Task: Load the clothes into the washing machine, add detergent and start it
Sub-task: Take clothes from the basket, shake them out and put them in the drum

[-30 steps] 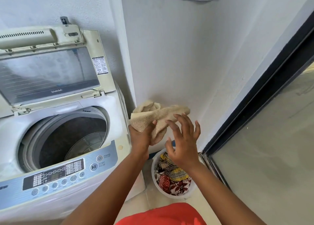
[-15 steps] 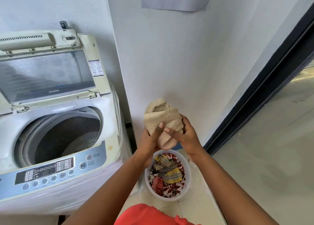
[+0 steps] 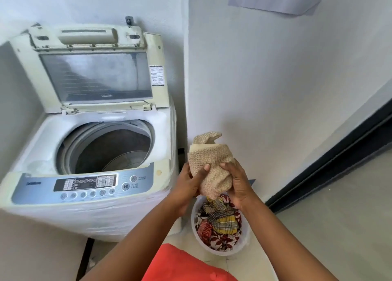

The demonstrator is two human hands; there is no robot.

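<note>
Head view: left hand (image 3: 188,183) and right hand (image 3: 237,183) both curl round a bunched beige woven cloth (image 3: 212,168), held above the white plastic bucket (image 3: 247,236) of patterned clothes (image 3: 218,223). Loading looks barely begun: the white top-loading washing machine (image 3: 91,212), lid (image 3: 95,74) raised, shows a seemingly bare drum (image 3: 110,153). Leftward, only the drum rim intervenes.

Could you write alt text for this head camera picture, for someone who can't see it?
Both hands, left hand and right hand, grip a bunched beige woven cloth above a round white plastic basket of patterned clothes, beside an open white top-loading washing machine.
</note>
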